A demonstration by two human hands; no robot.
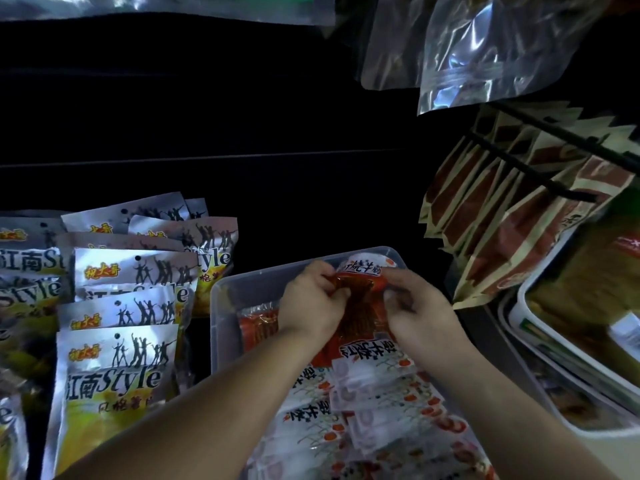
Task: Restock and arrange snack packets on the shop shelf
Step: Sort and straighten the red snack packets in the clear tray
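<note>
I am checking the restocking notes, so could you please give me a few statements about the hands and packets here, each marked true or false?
1. The left hand and the right hand grip the same red packet. True.
2. That packet is held over the clear plastic bin. True.
3. The silver-and-yellow packets lie to the right of the bin. False: they lie to its left.
4. The brown-and-cream packets lie inside the bin. False: they hang on black pegs to the right of it.
</note>
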